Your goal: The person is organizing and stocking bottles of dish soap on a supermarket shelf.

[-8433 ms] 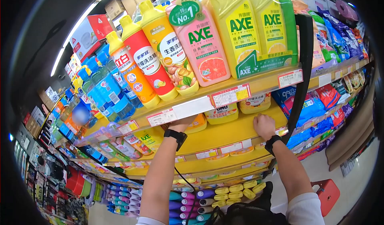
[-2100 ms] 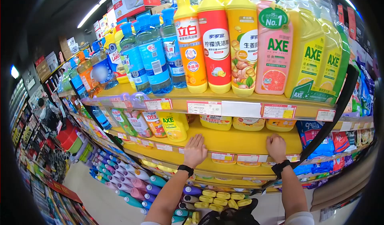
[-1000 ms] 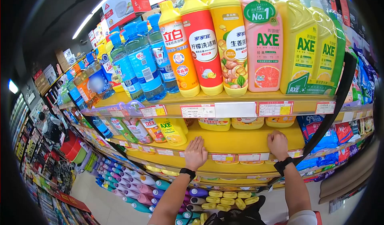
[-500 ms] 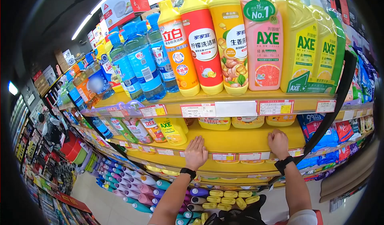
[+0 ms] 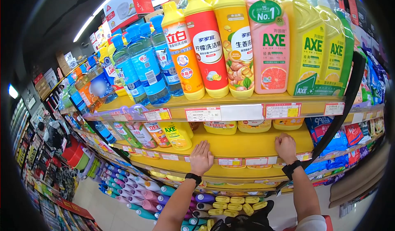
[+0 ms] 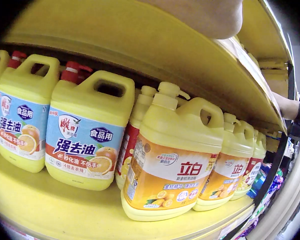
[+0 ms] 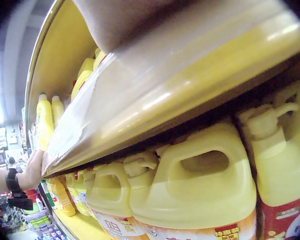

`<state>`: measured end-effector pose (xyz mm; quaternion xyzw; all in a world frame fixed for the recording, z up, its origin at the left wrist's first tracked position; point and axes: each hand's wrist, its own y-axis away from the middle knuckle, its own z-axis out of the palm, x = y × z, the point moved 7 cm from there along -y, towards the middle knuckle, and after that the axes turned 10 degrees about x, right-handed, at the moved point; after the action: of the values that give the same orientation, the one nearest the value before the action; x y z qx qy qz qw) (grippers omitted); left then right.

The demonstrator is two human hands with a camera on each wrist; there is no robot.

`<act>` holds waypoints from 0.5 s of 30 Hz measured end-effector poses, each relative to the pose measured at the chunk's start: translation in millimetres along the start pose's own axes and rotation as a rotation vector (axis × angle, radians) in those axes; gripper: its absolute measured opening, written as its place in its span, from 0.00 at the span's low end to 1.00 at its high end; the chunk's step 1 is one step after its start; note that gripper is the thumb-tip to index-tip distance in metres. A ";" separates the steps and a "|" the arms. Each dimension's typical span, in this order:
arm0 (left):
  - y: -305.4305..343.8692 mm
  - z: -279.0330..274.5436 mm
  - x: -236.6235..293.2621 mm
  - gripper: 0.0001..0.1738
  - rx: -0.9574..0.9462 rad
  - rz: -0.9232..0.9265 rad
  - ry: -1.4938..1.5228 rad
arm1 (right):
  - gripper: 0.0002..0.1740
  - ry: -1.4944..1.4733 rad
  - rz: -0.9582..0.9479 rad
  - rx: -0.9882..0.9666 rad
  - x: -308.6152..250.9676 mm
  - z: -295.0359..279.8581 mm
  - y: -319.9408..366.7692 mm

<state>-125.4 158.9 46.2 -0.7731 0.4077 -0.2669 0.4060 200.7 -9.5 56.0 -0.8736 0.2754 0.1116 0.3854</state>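
My left hand (image 5: 201,158) lies flat on the front of the yellow middle shelf (image 5: 242,144), fingers straight and together. It is just right of a yellow AXE dish soap bottle (image 5: 177,135). My right hand (image 5: 286,148) rests on the same shelf near its right end, fingers curled into a loose fist with nothing in it. Behind the hands stand yellow bottles (image 5: 254,125), their tops hidden by the upper shelf. In the left wrist view, large dish soap jugs (image 6: 172,160) fill the shelf below; the right wrist view also shows handled jugs (image 7: 200,185) under the shelf edge.
Dish soap bottles crowd the upper shelf (image 5: 173,107), among them a red one (image 5: 207,54) and a pink AXE one (image 5: 269,54). A black post (image 5: 349,95) stands at the right. Coloured bottles (image 5: 144,194) stand on the floor below left.
Since the oldest frame, my left hand has come out from under the upper shelf to lie on the middle shelf's front, and the view has shifted. Over the last second both hands stay still.
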 end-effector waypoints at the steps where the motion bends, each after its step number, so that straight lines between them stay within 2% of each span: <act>1: 0.1 0.4 -0.8 0.21 0.002 -0.003 0.003 | 0.13 0.000 0.001 0.002 -0.6 -0.5 -0.3; 6: -1.3 -1.1 -0.7 0.20 0.010 -0.026 0.019 | 0.13 -0.005 0.023 -0.003 1.4 -0.4 0.1; 12: -24.9 -9.7 3.0 0.19 0.080 -0.217 0.130 | 0.14 -0.024 0.005 0.026 0.4 -3.0 2.0; 15: -75.3 -41.6 39.9 0.20 0.138 -0.027 0.101 | 0.14 -0.013 -0.005 0.037 3.7 1.2 0.9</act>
<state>-104.3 133.4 135.1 -0.7343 0.3980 -0.3384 0.4336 203.2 -10.6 53.1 -0.8662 0.2727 0.1112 0.4037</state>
